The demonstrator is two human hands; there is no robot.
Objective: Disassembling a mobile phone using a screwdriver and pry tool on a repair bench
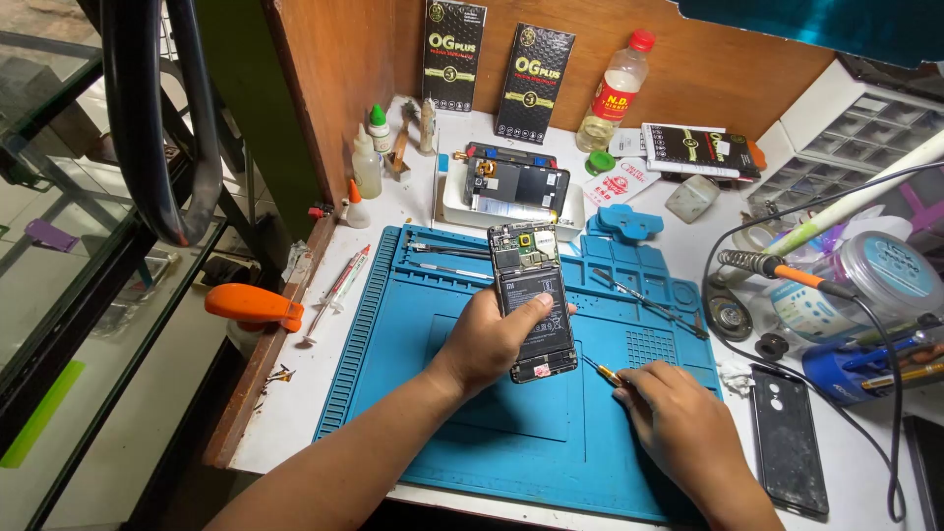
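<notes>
My left hand (492,339) grips an opened phone (532,295) with its back cover off, battery and circuit board showing, held upright over the blue work mat (492,433). My right hand (678,418) rests on the mat to the right of the phone, fingers closed on a small screwdriver (602,372) with a yellow tip collar that points toward the phone's lower right corner. The tip is near the phone but not touching it.
A black phone back cover (789,438) lies at the right. Tweezers (644,300) lie on the mat. A white tray with another opened phone (511,192) sits behind. A soldering iron (777,267), bottles (366,162), a clear bottle (615,93), boxes and a parts organiser (855,128) surround.
</notes>
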